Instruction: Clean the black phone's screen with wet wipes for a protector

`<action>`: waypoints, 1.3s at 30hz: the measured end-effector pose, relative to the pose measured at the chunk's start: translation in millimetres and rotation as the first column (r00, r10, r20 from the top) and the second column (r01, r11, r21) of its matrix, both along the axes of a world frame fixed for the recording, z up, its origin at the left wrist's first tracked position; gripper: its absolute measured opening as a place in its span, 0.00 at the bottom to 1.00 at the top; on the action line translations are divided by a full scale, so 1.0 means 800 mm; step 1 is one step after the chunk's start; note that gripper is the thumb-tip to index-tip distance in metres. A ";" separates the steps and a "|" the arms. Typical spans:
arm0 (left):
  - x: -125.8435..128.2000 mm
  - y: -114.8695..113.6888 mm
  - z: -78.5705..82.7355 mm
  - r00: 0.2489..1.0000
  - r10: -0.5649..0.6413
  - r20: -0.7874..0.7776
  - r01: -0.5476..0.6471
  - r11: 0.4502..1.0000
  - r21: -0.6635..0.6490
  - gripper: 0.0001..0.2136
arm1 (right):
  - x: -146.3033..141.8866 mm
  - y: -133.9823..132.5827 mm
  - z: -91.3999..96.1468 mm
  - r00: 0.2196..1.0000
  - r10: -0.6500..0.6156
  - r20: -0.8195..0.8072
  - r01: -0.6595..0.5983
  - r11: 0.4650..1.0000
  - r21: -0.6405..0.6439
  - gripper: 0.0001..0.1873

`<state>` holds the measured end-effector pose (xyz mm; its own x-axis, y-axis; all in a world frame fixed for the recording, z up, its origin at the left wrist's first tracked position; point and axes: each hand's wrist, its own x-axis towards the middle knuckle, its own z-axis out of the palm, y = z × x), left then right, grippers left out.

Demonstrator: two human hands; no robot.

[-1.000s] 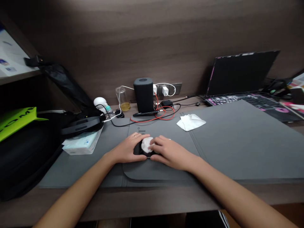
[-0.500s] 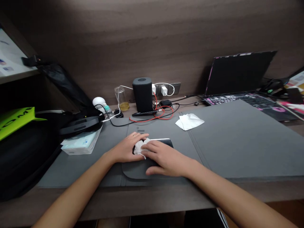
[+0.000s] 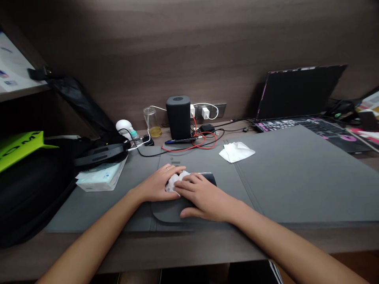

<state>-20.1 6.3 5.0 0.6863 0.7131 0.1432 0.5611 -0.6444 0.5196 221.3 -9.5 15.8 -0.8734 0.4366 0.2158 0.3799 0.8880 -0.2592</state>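
Observation:
A dark, glossy phone (image 3: 211, 178) lies flat on the grey desk mat (image 3: 278, 177), mostly covered by my hands. My left hand (image 3: 158, 184) grips its left end, thumb on the near side and fingers along the far side. Under the fingertips of my right hand (image 3: 209, 198) is a crumpled white tissue (image 3: 173, 184), pressed onto the phone's left part; the thumb sticks out towards me. Farther right on the mat rests a second, folded white tissue (image 3: 237, 152), touched by neither hand.
A tissue pack (image 3: 102, 177) sits at left beside a black bag (image 3: 35, 193). Along the wall stand a black speaker (image 3: 178, 118), a glass jar (image 3: 152, 124) and tangled cables (image 3: 204, 144). An open laptop (image 3: 300, 94) is at the back right, partly under the mat.
My right hand and the crumpled tissue have shifted slightly left across the phone. My left hand keeps its hold in the same place.

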 end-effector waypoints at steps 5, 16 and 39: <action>0.001 0.000 0.001 1.000 0.010 -0.004 -0.010 1.000 -0.014 0.36 | -0.001 0.002 0.000 0.999 -0.040 -0.003 0.040 0.999 -0.006 0.27; -0.001 0.000 -0.002 1.000 -0.002 -0.002 0.002 1.000 0.002 0.36 | 0.002 0.002 0.003 1.000 -0.017 -0.010 0.016 1.000 -0.023 0.28; 0.000 -0.001 0.001 1.000 -0.010 0.014 0.011 1.000 -0.014 0.36 | 0.019 0.011 0.007 0.991 -0.130 -0.022 0.130 0.991 -0.031 0.18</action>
